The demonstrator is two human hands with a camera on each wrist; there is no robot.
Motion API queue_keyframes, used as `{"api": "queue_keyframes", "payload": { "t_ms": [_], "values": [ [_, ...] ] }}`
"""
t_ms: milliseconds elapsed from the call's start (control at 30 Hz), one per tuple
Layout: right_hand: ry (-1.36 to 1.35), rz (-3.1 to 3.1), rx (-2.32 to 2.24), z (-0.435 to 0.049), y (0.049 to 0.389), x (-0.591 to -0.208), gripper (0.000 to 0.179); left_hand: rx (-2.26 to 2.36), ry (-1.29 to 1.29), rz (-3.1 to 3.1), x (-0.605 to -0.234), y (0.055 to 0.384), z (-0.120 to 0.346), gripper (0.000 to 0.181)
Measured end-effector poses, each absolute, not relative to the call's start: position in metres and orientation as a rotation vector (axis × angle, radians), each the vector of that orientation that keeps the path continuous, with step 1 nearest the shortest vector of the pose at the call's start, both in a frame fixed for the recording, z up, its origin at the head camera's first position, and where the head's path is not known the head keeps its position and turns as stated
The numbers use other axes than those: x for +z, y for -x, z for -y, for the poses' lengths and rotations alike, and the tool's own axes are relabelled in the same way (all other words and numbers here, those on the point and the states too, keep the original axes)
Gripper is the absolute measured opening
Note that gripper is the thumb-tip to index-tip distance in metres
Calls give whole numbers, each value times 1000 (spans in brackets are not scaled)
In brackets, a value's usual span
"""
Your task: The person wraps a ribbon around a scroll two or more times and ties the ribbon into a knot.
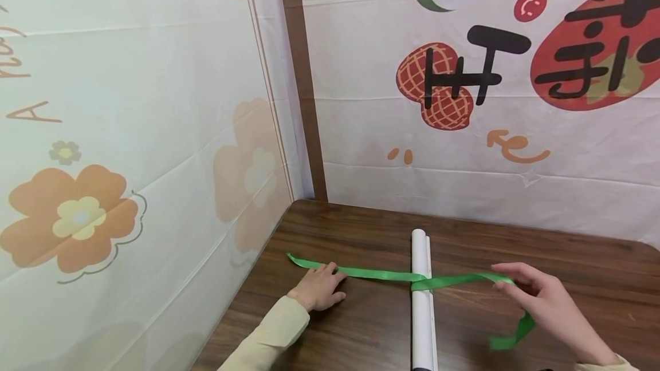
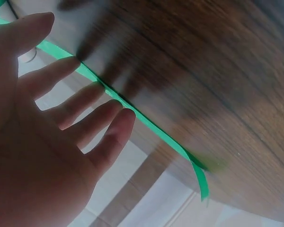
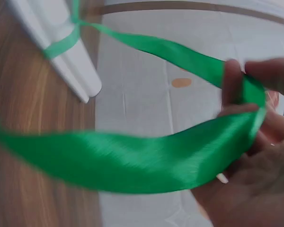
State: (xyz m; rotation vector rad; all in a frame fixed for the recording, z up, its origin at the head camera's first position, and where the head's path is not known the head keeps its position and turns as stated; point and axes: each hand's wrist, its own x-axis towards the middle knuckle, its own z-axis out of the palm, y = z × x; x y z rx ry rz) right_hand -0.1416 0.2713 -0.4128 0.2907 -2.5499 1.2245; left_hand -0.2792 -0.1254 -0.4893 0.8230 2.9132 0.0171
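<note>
A green ribbon [image 1: 381, 274] wraps round a white paper roll [image 1: 423, 325] and crosses over itself there. The roll looks like two tubes side by side, lying lengthwise on the table. My left hand [image 1: 319, 288] rests on the ribbon's left length; in the left wrist view its fingers [image 2: 114, 126] are spread and fairly straight, their tips right at the ribbon. To the right of the roll, my right hand [image 1: 552, 305] pinches the ribbon's other length between thumb and fingers. That length's loose end [image 3: 146, 161] loops down below the hand.
The dark wooden table [image 1: 361, 228] has a rounded far corner. Printed cloth walls [image 1: 356, 142] with flowers and lettering stand close along its left side and back. A dark cap or end [image 1: 421, 368] shows at the roll's near end, partly cut off.
</note>
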Motion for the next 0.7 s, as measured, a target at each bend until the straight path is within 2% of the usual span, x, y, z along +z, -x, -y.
{"api": "queue_keyframes", "payload": {
  "t_ms": [133,367,700],
  "values": [
    [-244,2638,1251,-283,145,-415,29,5,-830,-2936,-492,280,127,45],
    [5,2764,1121,-297,154,-421,39,10,-809,-2945,-496,282,129,46],
    [209,2910,904,-324,162,-431,37,10,-808,-2941,-494,282,131,46]
  ]
}}
